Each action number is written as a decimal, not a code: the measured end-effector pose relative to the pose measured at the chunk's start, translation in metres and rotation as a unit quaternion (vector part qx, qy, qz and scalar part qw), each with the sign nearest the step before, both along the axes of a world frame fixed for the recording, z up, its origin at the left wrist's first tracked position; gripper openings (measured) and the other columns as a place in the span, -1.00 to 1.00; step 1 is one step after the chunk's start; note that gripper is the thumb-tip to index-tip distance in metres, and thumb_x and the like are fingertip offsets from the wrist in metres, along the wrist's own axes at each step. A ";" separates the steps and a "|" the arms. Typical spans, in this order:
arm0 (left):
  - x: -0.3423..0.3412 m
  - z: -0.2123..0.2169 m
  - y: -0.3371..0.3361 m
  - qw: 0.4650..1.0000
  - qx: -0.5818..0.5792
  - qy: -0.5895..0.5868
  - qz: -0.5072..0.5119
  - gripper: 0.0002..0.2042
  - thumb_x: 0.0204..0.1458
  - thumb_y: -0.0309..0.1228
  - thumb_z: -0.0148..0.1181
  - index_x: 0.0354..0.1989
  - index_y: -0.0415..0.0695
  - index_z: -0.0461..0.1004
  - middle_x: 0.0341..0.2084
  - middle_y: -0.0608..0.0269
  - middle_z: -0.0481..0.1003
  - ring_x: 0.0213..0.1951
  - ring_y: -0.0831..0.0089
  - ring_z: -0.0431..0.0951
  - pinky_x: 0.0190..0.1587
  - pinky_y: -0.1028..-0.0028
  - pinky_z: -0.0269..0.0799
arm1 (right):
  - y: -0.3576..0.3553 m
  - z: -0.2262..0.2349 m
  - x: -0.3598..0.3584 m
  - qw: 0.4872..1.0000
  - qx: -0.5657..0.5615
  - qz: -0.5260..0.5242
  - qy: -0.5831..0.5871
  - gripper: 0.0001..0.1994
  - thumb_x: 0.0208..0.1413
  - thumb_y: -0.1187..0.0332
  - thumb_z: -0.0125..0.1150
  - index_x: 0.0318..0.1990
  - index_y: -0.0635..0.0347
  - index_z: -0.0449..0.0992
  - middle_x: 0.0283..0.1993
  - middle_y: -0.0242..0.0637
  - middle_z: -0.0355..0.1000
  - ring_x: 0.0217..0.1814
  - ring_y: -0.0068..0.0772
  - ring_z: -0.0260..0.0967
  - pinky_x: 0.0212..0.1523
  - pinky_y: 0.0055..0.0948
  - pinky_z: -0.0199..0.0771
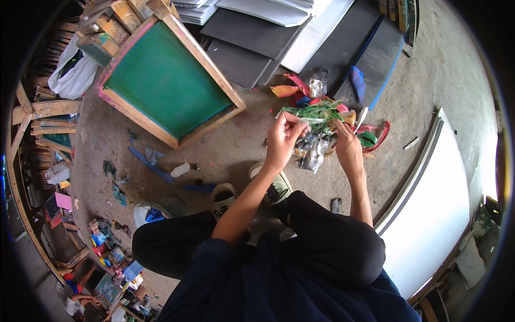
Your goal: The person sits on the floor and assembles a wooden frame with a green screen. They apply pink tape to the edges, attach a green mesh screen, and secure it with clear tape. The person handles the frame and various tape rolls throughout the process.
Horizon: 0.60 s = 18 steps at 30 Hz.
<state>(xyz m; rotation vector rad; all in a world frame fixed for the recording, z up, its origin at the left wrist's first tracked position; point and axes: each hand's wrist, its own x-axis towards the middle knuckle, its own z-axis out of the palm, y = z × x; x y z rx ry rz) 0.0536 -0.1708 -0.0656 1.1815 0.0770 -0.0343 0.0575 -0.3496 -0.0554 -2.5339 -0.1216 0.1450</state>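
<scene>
My left hand (282, 137) and right hand (346, 146) fingers pinch a crumpled strip (316, 111), green with paint smears, above the scrap pile (316, 150).

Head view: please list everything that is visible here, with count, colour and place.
crumpled plastic scraps: one pile, green, red, yellow and silver, floor ahead
wooden frame with green mesh: one, upper left
dark boards: several, black and grey, top centre
white panel: one, right
small bottle: one, whitish, floor at left
shoes: two, pale, under the person
left hand: fingers pinch a green strip
right hand: fingers in the scraps
</scene>
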 end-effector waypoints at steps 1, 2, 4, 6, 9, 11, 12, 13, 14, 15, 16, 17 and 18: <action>-0.006 0.003 -0.003 1.000 -0.010 0.010 0.005 -0.92 0.09 -0.58 0.06 -0.37 -0.26 0.28 -0.47 0.22 0.45 -0.42 0.61 0.43 -0.30 0.62 0.39 | -0.002 -0.005 0.000 1.000 0.027 -0.003 -0.002 -0.66 0.07 0.63 -0.19 -0.01 0.23 0.39 -0.15 -0.13 0.42 -0.44 -0.24 0.46 -0.43 -0.39 0.48; -0.011 0.004 -0.005 1.000 -0.012 0.000 0.017 -0.92 0.09 -0.58 0.06 -0.37 -0.26 0.28 -0.47 0.22 0.45 -0.42 0.61 0.43 -0.30 0.62 0.39 | -0.001 -0.004 0.001 0.999 0.052 -0.005 -0.005 -0.64 0.07 0.63 -0.19 0.01 0.22 0.38 -0.12 -0.12 0.42 -0.40 -0.23 0.47 -0.41 -0.38 0.48; -0.019 0.005 -0.009 0.999 -0.017 -0.020 0.041 -0.92 0.09 -0.58 0.05 -0.36 -0.26 0.28 -0.45 0.21 0.45 -0.41 0.61 0.44 -0.29 0.62 0.40 | 0.000 0.002 0.003 0.999 0.038 -0.012 0.010 -0.62 0.06 0.63 -0.18 0.06 0.20 0.35 -0.10 -0.07 0.41 -0.30 -0.19 0.46 -0.35 -0.35 0.48; -0.025 0.003 -0.011 0.998 -0.004 -0.031 0.046 -0.92 0.09 -0.58 0.06 -0.35 -0.26 0.28 -0.43 0.19 0.45 -0.38 0.59 0.46 -0.28 0.60 0.42 | 0.000 0.003 0.005 0.999 0.008 -0.048 -0.001 -0.56 0.01 0.64 -0.15 0.10 0.15 0.32 -0.09 -0.05 0.40 -0.21 -0.13 0.44 -0.28 -0.29 0.47; -0.032 0.006 -0.007 0.996 -0.002 -0.059 0.063 -0.92 0.08 -0.60 0.06 -0.34 -0.28 0.28 -0.41 0.17 0.46 -0.36 0.58 0.47 -0.27 0.58 0.44 | -0.037 -0.026 0.005 0.990 -0.034 -0.135 -0.024 -0.43 -0.06 0.69 -0.08 0.18 0.04 0.24 -0.09 -0.04 0.38 -0.13 -0.11 0.41 -0.14 -0.23 0.44; -0.032 0.000 0.009 0.995 0.082 -0.039 0.051 -0.91 0.05 -0.60 0.10 -0.34 -0.29 0.30 -0.43 0.20 0.46 -0.40 0.58 0.48 -0.30 0.57 0.44 | -0.062 -0.028 0.005 0.986 0.023 -0.152 -0.058 -0.54 0.01 0.58 0.04 0.12 0.04 0.32 -0.11 -0.08 0.38 -0.19 -0.20 0.42 -0.12 -0.34 0.42; -0.033 -0.005 0.013 0.991 0.120 -0.016 0.048 -0.89 0.03 -0.60 0.13 -0.33 -0.29 0.31 -0.45 0.21 0.47 -0.42 0.59 0.49 -0.32 0.57 0.44 | -0.066 -0.030 0.005 0.978 0.063 -0.193 -0.040 -0.60 0.03 0.52 0.09 0.07 0.05 0.39 -0.11 -0.11 0.38 -0.20 -0.25 0.42 -0.12 -0.39 0.41; -0.030 -0.010 0.014 0.980 0.188 -0.047 0.048 -0.87 0.01 -0.59 0.15 -0.32 -0.28 0.32 -0.46 0.21 0.47 -0.44 0.57 0.49 -0.34 0.56 0.43 | -0.068 -0.034 0.005 0.975 0.086 -0.201 -0.044 -0.66 0.04 0.49 0.10 0.02 0.06 0.43 -0.12 -0.13 0.38 -0.19 -0.27 0.42 -0.13 -0.42 0.41; -0.023 -0.013 0.013 0.963 0.254 -0.076 0.048 -0.85 -0.01 -0.59 0.17 -0.32 -0.27 0.32 -0.47 0.20 0.47 -0.45 0.56 0.49 -0.36 0.54 0.43 | -0.066 -0.032 0.007 0.971 0.108 -0.209 -0.047 -0.72 0.05 0.46 0.12 -0.04 0.08 0.48 -0.12 -0.14 0.39 -0.19 -0.30 0.42 -0.14 -0.45 0.41; -0.018 -0.016 0.012 0.941 0.319 -0.103 0.050 -0.83 -0.03 -0.59 0.20 -0.31 -0.26 0.33 -0.48 0.20 0.47 -0.47 0.55 0.50 -0.38 0.53 0.42 | -0.063 -0.030 0.008 0.967 0.129 -0.214 -0.049 -0.77 0.05 0.43 0.14 -0.10 0.09 0.52 -0.13 -0.16 0.39 -0.19 -0.32 0.42 -0.14 -0.48 0.40; -0.011 -0.021 0.008 0.932 0.343 -0.108 0.053 -0.77 -0.09 -0.57 0.24 -0.28 -0.20 0.33 -0.47 0.17 0.47 -0.47 0.44 0.51 -0.39 0.48 0.41 | -0.059 -0.029 0.008 0.963 0.148 -0.218 -0.048 -0.79 0.05 0.41 0.15 -0.14 0.11 0.54 -0.14 -0.18 0.40 -0.19 -0.34 0.42 -0.15 -0.48 0.41; -0.005 -0.023 0.004 0.923 0.366 -0.115 0.037 -0.73 -0.09 -0.55 0.25 -0.23 -0.20 0.31 -0.43 0.17 0.47 -0.44 0.42 0.52 -0.37 0.47 0.42 | -0.055 -0.025 0.010 0.960 0.164 -0.222 -0.048 -0.82 0.05 0.39 0.16 -0.17 0.13 0.55 -0.16 -0.20 0.42 -0.19 -0.35 0.43 -0.16 -0.49 0.41; 0.001 -0.025 0.000 0.913 0.389 -0.122 0.022 -0.68 -0.10 -0.54 0.26 -0.18 -0.19 0.28 -0.40 0.16 0.48 -0.40 0.40 0.53 -0.35 0.47 0.43 | -0.051 -0.023 0.010 0.956 0.180 -0.226 -0.049 -0.83 0.05 0.37 0.17 -0.21 0.15 0.57 -0.17 -0.21 0.43 -0.19 -0.36 0.43 -0.17 -0.49 0.42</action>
